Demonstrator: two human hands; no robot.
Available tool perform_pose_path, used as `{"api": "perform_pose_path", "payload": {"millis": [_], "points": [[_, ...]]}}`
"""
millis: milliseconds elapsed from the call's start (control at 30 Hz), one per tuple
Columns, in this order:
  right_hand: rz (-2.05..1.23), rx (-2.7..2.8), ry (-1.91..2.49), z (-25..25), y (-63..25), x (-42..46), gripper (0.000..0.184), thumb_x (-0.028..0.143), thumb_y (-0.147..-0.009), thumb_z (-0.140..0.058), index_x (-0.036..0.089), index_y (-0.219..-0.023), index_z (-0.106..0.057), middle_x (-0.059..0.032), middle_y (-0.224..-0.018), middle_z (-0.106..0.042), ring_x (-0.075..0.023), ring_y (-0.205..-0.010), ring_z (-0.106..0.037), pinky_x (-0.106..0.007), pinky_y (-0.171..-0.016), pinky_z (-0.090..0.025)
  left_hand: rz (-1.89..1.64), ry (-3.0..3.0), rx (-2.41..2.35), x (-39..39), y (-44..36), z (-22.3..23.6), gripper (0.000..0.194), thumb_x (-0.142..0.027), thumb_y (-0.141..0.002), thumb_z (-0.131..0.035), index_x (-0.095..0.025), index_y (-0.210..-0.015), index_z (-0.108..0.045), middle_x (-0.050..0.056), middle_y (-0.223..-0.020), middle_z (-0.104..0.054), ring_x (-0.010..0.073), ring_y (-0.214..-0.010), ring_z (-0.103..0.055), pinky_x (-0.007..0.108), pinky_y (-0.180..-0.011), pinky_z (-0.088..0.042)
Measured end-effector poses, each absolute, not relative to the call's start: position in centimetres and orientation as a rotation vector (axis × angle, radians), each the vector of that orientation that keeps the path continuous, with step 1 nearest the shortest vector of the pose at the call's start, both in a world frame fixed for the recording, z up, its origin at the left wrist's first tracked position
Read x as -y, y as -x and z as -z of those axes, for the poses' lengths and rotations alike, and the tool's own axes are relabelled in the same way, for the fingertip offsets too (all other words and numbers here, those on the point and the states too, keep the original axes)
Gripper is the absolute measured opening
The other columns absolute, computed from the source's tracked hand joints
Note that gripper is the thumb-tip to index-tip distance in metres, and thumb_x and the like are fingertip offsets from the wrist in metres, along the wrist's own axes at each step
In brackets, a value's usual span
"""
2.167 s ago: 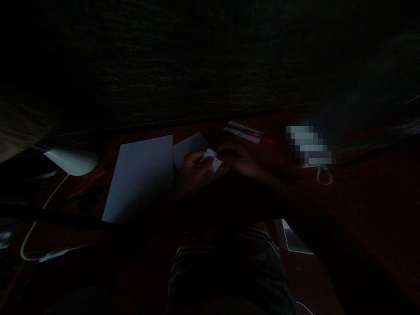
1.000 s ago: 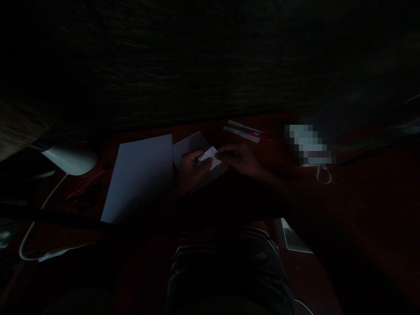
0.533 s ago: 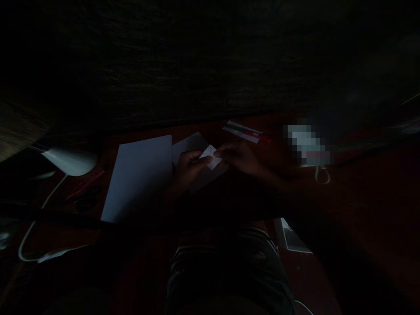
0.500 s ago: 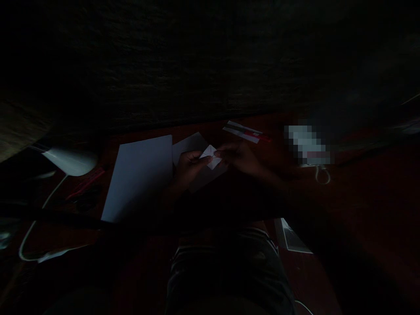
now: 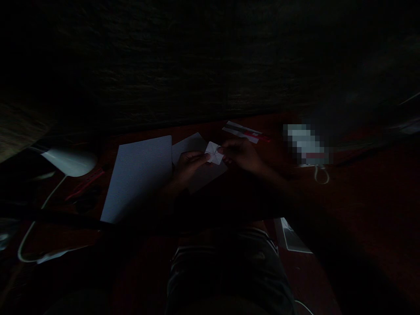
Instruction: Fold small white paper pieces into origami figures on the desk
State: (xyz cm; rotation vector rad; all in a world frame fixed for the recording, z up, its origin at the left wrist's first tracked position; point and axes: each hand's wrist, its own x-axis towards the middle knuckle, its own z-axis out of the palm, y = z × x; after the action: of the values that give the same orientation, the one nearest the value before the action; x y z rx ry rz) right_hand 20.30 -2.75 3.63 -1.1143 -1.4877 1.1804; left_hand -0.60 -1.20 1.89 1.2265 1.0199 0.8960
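Note:
A small white square of folded paper (image 5: 213, 152), with creases crossing near its middle, is held up between my two hands. My left hand (image 5: 190, 166) pinches its left corner, thumb on top. On the other side, my right hand (image 5: 242, 153) grips the right corner between thumb and fingers. Under the hands lies a larger sheet of paper (image 5: 190, 145), partly covered by them. Left of it is a big white sheet or pad (image 5: 141, 170), its lower part in shadow. The scene is very dark, so finger details are faint.
Behind my right hand, a red-handled cutter (image 5: 256, 136) lies on a paper strip (image 5: 232, 126). A white lamp head (image 5: 70, 162) with a cord stands at the left, near a red ruler-like strip (image 5: 85, 185). A blurred-out white object (image 5: 305, 142) with a cord loop is at the right.
The folded paper has turned in my fingers and risen slightly, to the right. My left thumb has drawn back to its left corner, and more of its creased face shows.

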Motion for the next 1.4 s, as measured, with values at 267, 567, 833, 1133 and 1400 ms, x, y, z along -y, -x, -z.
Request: {"api": "perform_pose_path", "payload": {"millis": [267, 567, 833, 1133, 1400], "points": [[-1.205, 1.518, 1.121, -3.8, -20.8, 2.7, 0.051, 0.065, -0.076, -0.083, 0.017, -0.071, -0.067, -0.0011, -0.063, -0.068, -0.0111, -0.054, -0.060, -0.024, -0.052, -0.048, -0.961, -1.453, -0.957, 1.3, 1.2, -2.4, 0.040, -0.053, -0.072, -0.086, -0.018, -0.061, -0.070, 0.003, -0.065, -0.071, 0.0158, -0.064, -0.063, 0.028, -0.064, -0.046], [-1.286, 1.499, 1.096, -3.6, -20.3, 2.9, 0.049, 0.064, -0.075, -0.083, 0.018, -0.071, -0.065, -0.0007, -0.063, -0.068, -0.0115, -0.055, -0.061, -0.024, -0.054, -0.050, -0.945, -1.374, -0.986, 1.0, 0.9, -1.2, 0.036, -0.050, -0.073, -0.084, -0.018, -0.069, -0.068, 0.003, -0.066, -0.071, 0.0149, -0.060, -0.063, 0.027, -0.055, -0.044], [-1.387, 1.550, 1.105, -4.1, -20.2, 3.3, 0.047, 0.061, -0.071, -0.084, 0.018, -0.070, -0.064, 0.0036, -0.058, -0.061, -0.0100, -0.052, -0.057, -0.022, -0.051, -0.045, -0.719, -1.354, -0.875, 1.3, 0.6, -1.8, 0.052, -0.058, -0.063, -0.093, -0.015, -0.088, -0.076, 0.007, -0.086, -0.079, 0.0203, -0.075, -0.072, 0.030, -0.065, -0.058], [-1.366, 1.564, 1.049, -4.1, -19.9, 3.3, 0.050, 0.065, -0.083, -0.073, 0.018, -0.070, -0.064, 0.0012, -0.062, -0.063, -0.0097, -0.055, -0.055, -0.023, -0.053, -0.044, -0.896, -1.290, -0.876, 1.4, 0.9, -2.3, 0.042, -0.048, -0.061, -0.095, -0.015, -0.082, -0.079, 0.005, -0.078, -0.077, 0.0176, -0.066, -0.068, 0.027, -0.053, -0.054], [-1.351, 1.542, 1.022, -4.1, -20.0, 3.4, 0.046, 0.063, -0.081, -0.074, 0.019, -0.073, -0.064, 0.0013, -0.064, -0.061, -0.0105, -0.056, -0.053, -0.024, -0.053, -0.044, -0.897, -1.311, -0.910, 1.1, 0.8, -1.7, 0.044, -0.048, -0.063, -0.095, -0.014, -0.085, -0.079, 0.007, -0.080, -0.079, 0.0183, -0.069, -0.070, 0.029, -0.060, -0.056]]}}
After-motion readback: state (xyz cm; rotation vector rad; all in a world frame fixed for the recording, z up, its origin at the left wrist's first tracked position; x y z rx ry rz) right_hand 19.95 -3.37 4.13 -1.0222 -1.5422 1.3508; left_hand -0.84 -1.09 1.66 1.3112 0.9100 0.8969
